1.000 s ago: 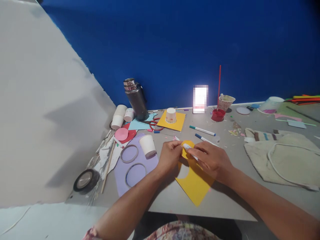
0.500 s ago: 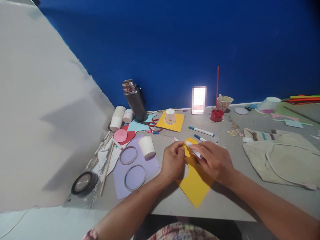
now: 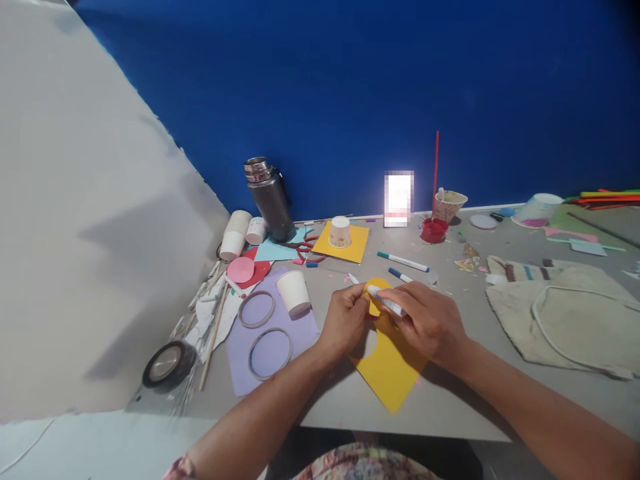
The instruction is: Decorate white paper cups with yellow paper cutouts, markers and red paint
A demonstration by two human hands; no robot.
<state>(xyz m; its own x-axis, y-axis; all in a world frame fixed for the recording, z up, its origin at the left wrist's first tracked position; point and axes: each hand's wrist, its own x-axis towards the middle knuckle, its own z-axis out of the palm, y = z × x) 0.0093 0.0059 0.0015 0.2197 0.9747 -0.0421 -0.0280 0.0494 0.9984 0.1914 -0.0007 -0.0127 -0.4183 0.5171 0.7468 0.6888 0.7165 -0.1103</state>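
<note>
The right hand (image 3: 425, 320) is closed around a white marker (image 3: 386, 302) whose long axis runs from four o'clock to ten o'clock, tip on a yellow disc (image 3: 374, 296). The left hand (image 3: 345, 320) pinches the disc's nine o'clock edge, over the yellow sheet (image 3: 390, 373).

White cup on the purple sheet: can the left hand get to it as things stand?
Probably yes. The white cup stands upside down just left of the left hand, with bare purple sheet between them. But that hand is pinching a yellow paper circle, so it would have to let go first.
</note>
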